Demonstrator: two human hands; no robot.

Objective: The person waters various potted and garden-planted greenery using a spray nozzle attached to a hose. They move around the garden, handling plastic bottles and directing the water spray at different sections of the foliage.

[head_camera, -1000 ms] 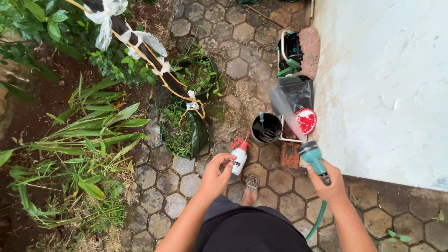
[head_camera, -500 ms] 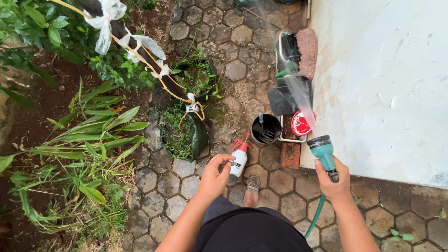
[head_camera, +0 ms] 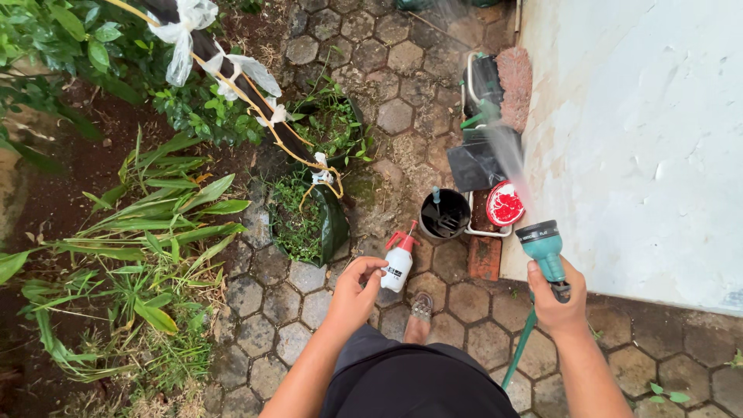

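Spraying water from the teal hose nozzle (head_camera: pixel 543 246), clamped in the right hand (head_camera: pixel 559 298), past the black pot (head_camera: pixel 444 214) beside the white wall (head_camera: pixel 642 131), left hand (head_camera: pixel 353 289) hanging loosely curled and empty near the white spray bottle (head_camera: pixel 398 259), next calling for steady aim.

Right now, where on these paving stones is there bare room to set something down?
Bare hexagonal pavers lie between the grassy plants and the left hand. It is crowded along the white wall: round black bucket, red-patterned disc, black plastic bag.
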